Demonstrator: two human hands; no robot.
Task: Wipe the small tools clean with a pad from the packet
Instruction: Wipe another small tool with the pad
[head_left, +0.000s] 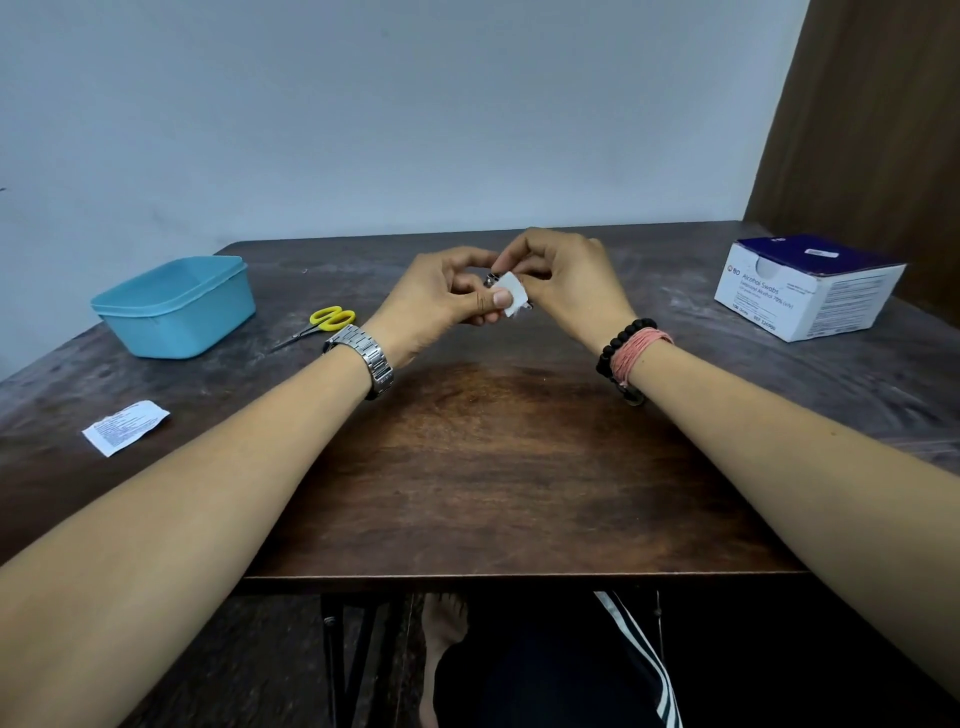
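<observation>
2 hands mid-table: left hand (451, 291) pinches white pad (511, 293), right hand (563, 283) fingers curl on a small metal tool (491, 280), probably clippers. Keep pad wrapped, rotate tool, cover every edge. Scissors (324, 322) unwiped.

A plain room in a home, with a simple work table.

The worn dark wooden table (519, 467) stands against a bare pale wall (415, 104), and a brown curtain (872, 114) hangs at the right. On the table are household things: a blue plastic tub (176, 306), yellow-handled scissors (322, 323) and a box of alcohol swabs (810, 286). Below the table edge a bare foot (441, 623) is visible.
</observation>
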